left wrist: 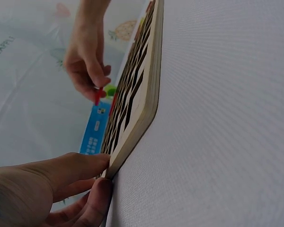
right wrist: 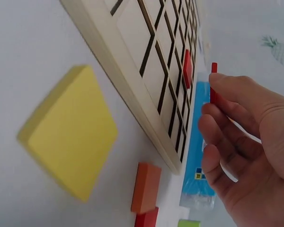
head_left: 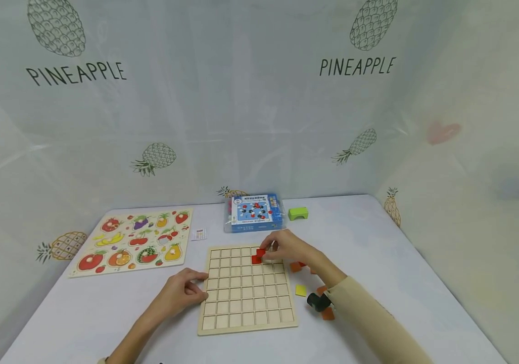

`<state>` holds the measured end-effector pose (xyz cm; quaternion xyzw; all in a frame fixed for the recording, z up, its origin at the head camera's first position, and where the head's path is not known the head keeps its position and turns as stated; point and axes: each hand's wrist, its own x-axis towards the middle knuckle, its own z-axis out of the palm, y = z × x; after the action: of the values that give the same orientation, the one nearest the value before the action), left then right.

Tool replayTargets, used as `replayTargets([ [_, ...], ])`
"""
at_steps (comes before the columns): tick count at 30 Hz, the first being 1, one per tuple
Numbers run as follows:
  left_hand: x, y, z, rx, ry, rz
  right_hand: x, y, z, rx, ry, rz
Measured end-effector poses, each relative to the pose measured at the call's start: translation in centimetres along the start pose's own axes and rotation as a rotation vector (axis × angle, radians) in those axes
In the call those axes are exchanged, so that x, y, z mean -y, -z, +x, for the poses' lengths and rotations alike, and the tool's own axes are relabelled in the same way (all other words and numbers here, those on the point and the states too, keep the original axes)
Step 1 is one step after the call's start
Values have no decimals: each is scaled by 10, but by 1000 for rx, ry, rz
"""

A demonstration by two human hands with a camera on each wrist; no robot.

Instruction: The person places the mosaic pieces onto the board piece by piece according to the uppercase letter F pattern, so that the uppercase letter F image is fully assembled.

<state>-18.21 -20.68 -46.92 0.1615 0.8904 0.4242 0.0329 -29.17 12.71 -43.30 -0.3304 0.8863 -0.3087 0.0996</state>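
Note:
A wooden grid board [head_left: 236,331] lies flat on the table with rows of square recesses. My left hand [head_left: 180,289] touches its left edge, thumb and fingertips set apart along the side. In the left wrist view, those fingertips [left wrist: 100,163] rest right at the board's rim. My right hand [head_left: 288,246] pinches a red square tile [right wrist: 214,85] between thumb and fingers, over the upper right part of the board. Another red tile [head_left: 256,260] sits on the grid close below it, also visible as a red tile [right wrist: 187,69] in the right wrist view.
Right of the board lie a yellow tile [head_left: 300,290], several orange tiles [head_left: 295,267] and red ones, partly hidden by the right arm. Behind stand a blue-and-white boxed set [head_left: 253,212] and a green arch block [head_left: 298,213]. A fruit puzzle board [head_left: 134,242] lies back left.

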Motion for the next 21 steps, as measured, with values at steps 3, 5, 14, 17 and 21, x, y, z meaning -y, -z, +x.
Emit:
replayTargets([
  [3,1,0,0,1,-2,2,1,-5,4,-3,12,4],
  [5,1,0,1,2,-3,2,2,-7,7,-1,14,10],
  [14,1,0,1,1,-8,-4,8,-15,17,16,13,29],
  [17,2,0,1,-1,-13,-3,11,-18,21,11,26,23],
  [21,3,-1,1,-2,-12,1,14,-22,24,8,34,16],
])
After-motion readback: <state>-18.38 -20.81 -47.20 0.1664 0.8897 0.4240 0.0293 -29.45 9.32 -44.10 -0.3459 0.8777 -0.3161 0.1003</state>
